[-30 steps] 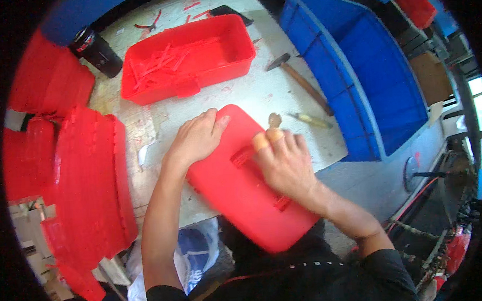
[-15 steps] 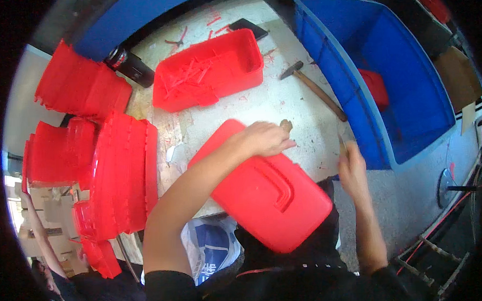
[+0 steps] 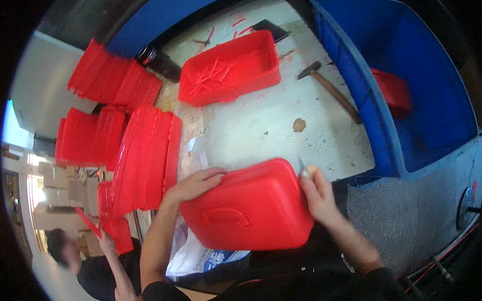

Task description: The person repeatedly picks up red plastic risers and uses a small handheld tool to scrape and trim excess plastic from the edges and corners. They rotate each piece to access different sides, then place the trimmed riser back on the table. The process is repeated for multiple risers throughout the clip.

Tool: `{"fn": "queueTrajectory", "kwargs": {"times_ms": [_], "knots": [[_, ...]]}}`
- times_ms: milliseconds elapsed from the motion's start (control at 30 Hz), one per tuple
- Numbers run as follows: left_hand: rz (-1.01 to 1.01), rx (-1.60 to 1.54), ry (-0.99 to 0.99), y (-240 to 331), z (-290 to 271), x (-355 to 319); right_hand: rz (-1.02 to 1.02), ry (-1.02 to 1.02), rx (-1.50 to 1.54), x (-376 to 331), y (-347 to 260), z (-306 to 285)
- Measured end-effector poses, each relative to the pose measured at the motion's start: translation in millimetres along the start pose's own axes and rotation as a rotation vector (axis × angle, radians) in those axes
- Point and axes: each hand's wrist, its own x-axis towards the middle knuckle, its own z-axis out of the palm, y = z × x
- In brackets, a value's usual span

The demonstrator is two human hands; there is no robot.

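Note:
A red plastic case with a handle shape moulded in its face is tilted up against my body at the table's near edge. My left hand grips its upper left rim, fingers curled over the edge. In my right hand is a small knife, its blade pointing up and away beside the case's right end. Whether the blade touches the case I cannot tell. Farther off on the table lies an open red tray with thin red plastic strips in it.
A hammer lies near the blue bin, which holds a red case. Stacked red shells stand at left, with a black bottle behind. Pliers lie far back. A person works at lower left, holding a red piece.
The red case has turned and tilted up. My left hand has shifted from across it to its left rim. My right hand has brought the knife leftward to its right end.

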Motion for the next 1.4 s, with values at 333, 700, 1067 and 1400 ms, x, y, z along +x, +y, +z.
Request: {"fn": "queueTrajectory", "kwargs": {"times_ms": [333,700,1067,1400], "knots": [[0.132,-0.750,0.055,46,38,-100,-0.396,0.177,-0.080,97,-115,4],[0.172,-1.323,0.718,22,116,-43,-0.163,-0.289,-0.544,4,-75,28],[0.251,-1.492,0.519,45,118,-55,-0.095,-0.331,-0.734,12,-67,50],[0.219,-1.434,0.593,45,126,-55,-0.080,-0.312,-0.803,-6,-67,44]]}}
